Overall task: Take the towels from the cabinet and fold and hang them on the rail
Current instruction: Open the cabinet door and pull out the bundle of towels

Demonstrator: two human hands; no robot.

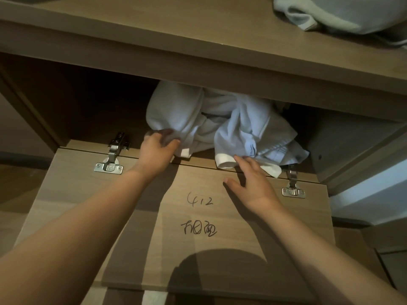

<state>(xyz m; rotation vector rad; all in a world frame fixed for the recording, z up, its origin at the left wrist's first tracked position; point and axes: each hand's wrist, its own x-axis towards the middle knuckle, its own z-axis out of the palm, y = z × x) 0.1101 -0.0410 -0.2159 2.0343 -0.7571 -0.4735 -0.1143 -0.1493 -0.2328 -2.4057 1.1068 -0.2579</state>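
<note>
The white towels lay in a crumpled heap inside the open cabinet, spilling a little over its front edge onto the dropped-down door; the left hand had its fingers curled into the heap's lower left fold, gripping it; the right hand hovered loose above the door, fingers straight, their tips touching a white hem at the front; handwritten marks showed on the door; another pale cloth sat on the shelf above.
</note>
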